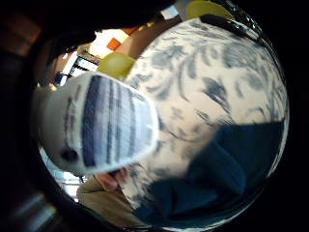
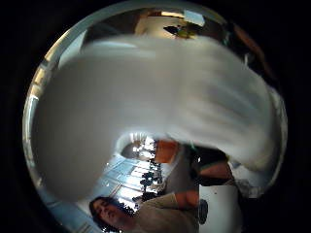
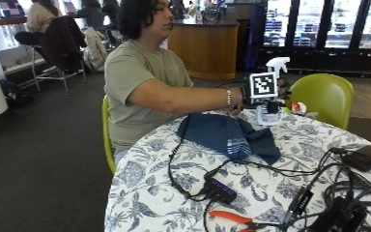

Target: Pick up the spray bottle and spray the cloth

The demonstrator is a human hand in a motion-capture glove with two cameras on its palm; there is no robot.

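A person in an olive shirt sits at a round table with a blue floral tablecloth, right arm stretched out over it. The gloved right hand holds a white spray bottle up off the table – fingers look wrapped round its neck, though the marker on the glove hides most of the grip. The bottle is upright, white trigger head on top, its base above the far edge of the cloth.

The cloth is dark blue with a lighter striped patch, crumpled on the table in front of the person, just below and beside the raised bottle, not touching it.

In the little finger side palm view the bottle's striped label sits close to the palm, with the cloth lying on the floral tablecloth beyond it. The thumb side palm view is mostly filled by blurred white plastic – probably the bottle.

Also on the table: black cables, a small black hub, orange-handled pliers. A green chair stands behind.
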